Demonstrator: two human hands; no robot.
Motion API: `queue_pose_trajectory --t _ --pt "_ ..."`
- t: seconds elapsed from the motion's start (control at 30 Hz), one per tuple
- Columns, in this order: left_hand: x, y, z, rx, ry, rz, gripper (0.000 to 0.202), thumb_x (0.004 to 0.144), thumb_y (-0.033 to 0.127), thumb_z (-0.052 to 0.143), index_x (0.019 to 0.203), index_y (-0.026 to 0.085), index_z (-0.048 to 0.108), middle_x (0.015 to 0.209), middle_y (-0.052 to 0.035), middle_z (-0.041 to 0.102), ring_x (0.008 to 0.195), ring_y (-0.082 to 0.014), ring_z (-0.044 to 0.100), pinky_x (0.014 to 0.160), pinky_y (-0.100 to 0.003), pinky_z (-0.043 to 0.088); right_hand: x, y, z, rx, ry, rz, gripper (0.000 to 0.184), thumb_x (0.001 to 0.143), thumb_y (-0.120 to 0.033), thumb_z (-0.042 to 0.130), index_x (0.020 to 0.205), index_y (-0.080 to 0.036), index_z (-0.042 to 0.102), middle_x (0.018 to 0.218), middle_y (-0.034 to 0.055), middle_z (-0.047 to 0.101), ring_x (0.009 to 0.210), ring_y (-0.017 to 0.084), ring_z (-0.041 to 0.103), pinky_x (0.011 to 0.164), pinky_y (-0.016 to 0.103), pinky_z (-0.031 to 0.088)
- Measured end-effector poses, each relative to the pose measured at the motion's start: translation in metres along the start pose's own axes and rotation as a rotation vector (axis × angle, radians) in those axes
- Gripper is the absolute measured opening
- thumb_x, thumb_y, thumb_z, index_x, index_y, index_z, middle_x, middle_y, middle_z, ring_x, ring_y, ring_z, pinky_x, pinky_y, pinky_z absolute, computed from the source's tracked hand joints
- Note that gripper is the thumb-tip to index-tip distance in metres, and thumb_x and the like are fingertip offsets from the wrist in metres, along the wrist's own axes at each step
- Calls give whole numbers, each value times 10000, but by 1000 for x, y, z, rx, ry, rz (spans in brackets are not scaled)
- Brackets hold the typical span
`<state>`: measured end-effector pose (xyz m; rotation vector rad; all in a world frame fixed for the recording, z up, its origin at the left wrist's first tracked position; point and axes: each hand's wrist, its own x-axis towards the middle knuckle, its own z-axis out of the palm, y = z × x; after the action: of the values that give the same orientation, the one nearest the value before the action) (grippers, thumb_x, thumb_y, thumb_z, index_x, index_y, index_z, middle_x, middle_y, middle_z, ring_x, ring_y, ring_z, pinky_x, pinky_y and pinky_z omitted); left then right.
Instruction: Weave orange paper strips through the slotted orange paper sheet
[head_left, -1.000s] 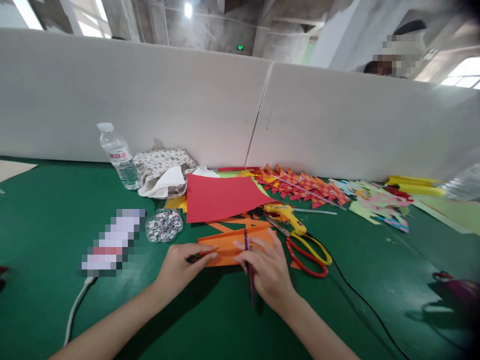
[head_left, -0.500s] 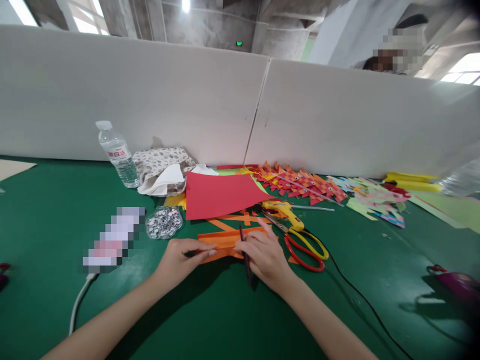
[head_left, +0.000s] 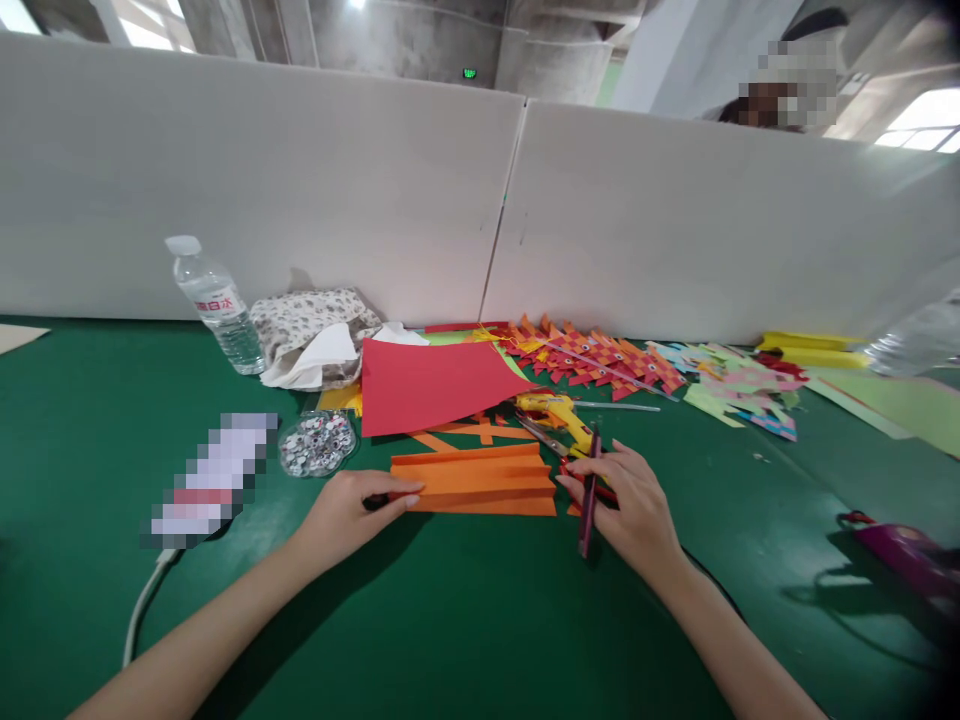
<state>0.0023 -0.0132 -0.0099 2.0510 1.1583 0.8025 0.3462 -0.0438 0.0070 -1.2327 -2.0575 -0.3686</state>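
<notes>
A folded sheet of orange paper (head_left: 480, 475), with creases running along its length, lies in front of me on the green table. My left hand (head_left: 360, 505) pinches its left end between thumb and fingers. To the right of the paper, my right hand (head_left: 630, 510) grips a slim, dark purple pen-like tool (head_left: 589, 500), held tilted nearly upright; its exact kind is unclear. Scissors (head_left: 551, 438) lie behind that hand, their red and yellow handles largely covered by it. A yellow glue gun (head_left: 555, 406) rests just beyond.
Red paper (head_left: 435, 385) lies behind the orange strips. Googly eyes (head_left: 318, 444), a phone (head_left: 214, 475) on a cable and a water bottle (head_left: 221, 305) stand or lie leftward. Woven paper fish (head_left: 600, 355) line the white partition (head_left: 337, 190). A purple tool (head_left: 900, 555) lies far right.
My right hand has moved right, off the orange paper, with the purple tool still in it. The paper's right part now shows fully. My left hand keeps its pinch.
</notes>
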Motion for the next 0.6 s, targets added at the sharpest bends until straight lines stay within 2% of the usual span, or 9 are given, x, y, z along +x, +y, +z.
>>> queue_pose_trajectory --t 0.07,0.17,0.2,0.27,0.37,0.5,0.6 --pt "0 -1 0 42 -13 35 222 850 362 577 976 263 731 971 -12 732 851 -186 687 712 -246 532 1 -9 3 48 25 21 139 800 -265 677 891 -225 579 787 40 690 786 226 633 912 444 441" --pt "0 -1 1 81 8 12 242 841 400 585 988 261 717 923 -17 732 721 -158 669 619 -226 498 8 -27 10 133 -71 -28 132 814 -258 664 904 -220 575 811 53 683 822 234 625 826 391 480" --pt "0 -1 2 98 32 -26 266 820 424 607 1002 256 705 858 -12 731 617 -139 639 558 -217 470 11 -32 14 157 -114 -64 92 829 -231 640 895 -217 578 809 53 681 816 231 623 807 380 481" --pt "0 -1 2 93 26 -74 284 787 437 641 974 229 686 679 12 690 541 -122 593 507 -198 423 17 -39 20 192 -179 -126 61 860 -149 561 859 -207 580 785 55 673 790 223 612 773 367 477" --pt "1 -1 1 36 -28 -130 214 758 407 669 815 201 665 583 34 633 495 -101 554 472 -176 379 22 -42 29 230 -221 -151 154 867 -77 488 827 -195 577 750 56 659 739 209 589 719 348 465" --pt "4 -4 -1 -29 -138 -174 144 734 327 678 747 186 648 529 46 587 412 -73 472 408 -162 303 20 -38 35 238 -215 -76 71 865 -141 552 832 -201 571 747 49 651 734 208 593 695 331 460" --pt "5 -6 -2 -76 -157 -171 131 731 283 662 695 172 603 547 47 579 412 -61 455 408 -154 297 15 -35 35 247 -180 -33 52 851 -196 609 860 -208 559 760 50 647 736 210 602 682 326 470"
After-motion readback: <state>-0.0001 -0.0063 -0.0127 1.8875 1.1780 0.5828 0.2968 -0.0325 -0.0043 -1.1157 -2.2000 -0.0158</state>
